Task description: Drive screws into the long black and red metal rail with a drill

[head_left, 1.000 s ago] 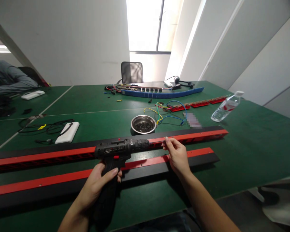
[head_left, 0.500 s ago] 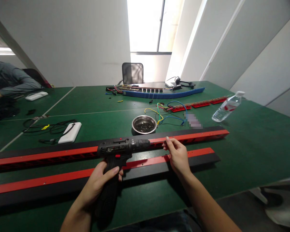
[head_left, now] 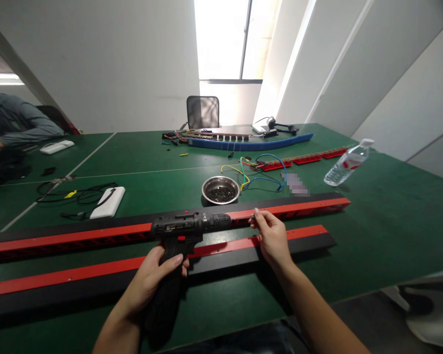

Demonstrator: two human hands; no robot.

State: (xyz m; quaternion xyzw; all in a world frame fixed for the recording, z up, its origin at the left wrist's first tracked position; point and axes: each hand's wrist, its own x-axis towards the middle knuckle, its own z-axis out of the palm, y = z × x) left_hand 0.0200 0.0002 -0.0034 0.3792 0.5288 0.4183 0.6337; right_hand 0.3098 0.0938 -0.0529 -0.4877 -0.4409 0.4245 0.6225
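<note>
My left hand (head_left: 151,278) is wrapped round the grip of a black cordless drill (head_left: 180,227), which points to the right with a thin bit in its chuck. At the bit's tip, my right hand (head_left: 271,236) pinches with thumb and forefinger; a screw between them is too small to make out. Beneath the drill and hands lie two long red-and-black bars, the farther bar (head_left: 77,238) and the nearer bar (head_left: 96,270). Just beyond them stands a metal bowl (head_left: 220,191) holding many small dark screws.
A plastic water bottle (head_left: 349,163) leans at the right. Coloured wires (head_left: 264,181) lie beside the bowl. A white power bank (head_left: 108,202) with black cables is at the left. Farther back are a blue strip (head_left: 251,145) and red strips (head_left: 306,160). Another person's sleeve (head_left: 29,118) shows far left.
The drill has shifted very slightly to the right, toward my right hand's fingertips. Both hands keep their hold and the rest stays put.
</note>
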